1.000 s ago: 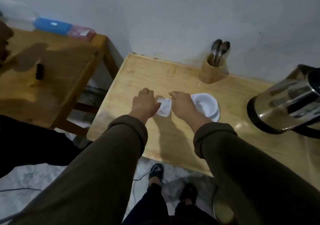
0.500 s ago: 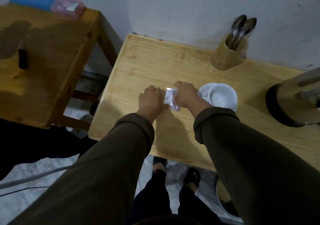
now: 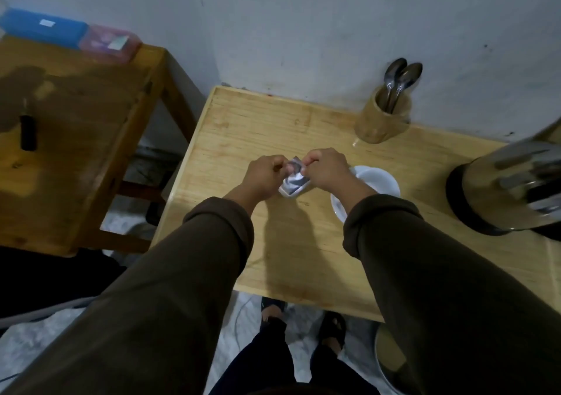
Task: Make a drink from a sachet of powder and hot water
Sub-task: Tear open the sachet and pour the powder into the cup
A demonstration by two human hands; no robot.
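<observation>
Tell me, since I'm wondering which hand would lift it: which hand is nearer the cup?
Right. The right hand is just beside the cup, its wrist overlapping the rim in this view. The left hand lies farther off, beyond the sachet both hands pinch.

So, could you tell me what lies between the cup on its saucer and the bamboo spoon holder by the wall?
In the head view, only bare table top lies between the white cup and the spoon holder.
</observation>
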